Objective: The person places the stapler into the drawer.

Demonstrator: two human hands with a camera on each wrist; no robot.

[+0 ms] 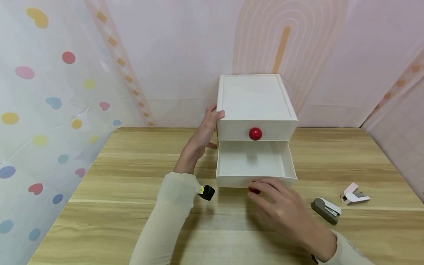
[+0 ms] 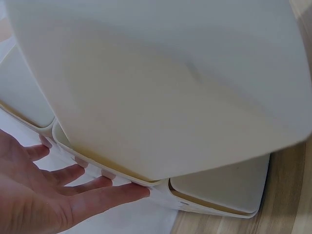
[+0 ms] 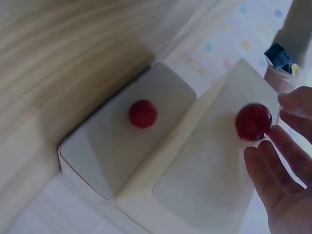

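A white two-drawer box (image 1: 255,99) stands at the back of the wooden table (image 1: 116,206). Its upper drawer is closed and shows a red knob (image 1: 255,133). The lower drawer (image 1: 251,162) is pulled out and looks empty. My left hand (image 1: 212,117) lies against the box's left side with straight fingers (image 2: 105,195), thumb at the top front corner. My right hand (image 1: 261,186) hovers at the lower drawer's front. Its relaxed fingers (image 3: 273,165) sit around the lower red knob (image 3: 253,122) without clearly gripping it.
A grey stapler (image 1: 326,210) and a small pink-and-white stapler (image 1: 353,194) lie on the table right of the drawer. Patterned backdrop walls close in the table at the back and on both sides.
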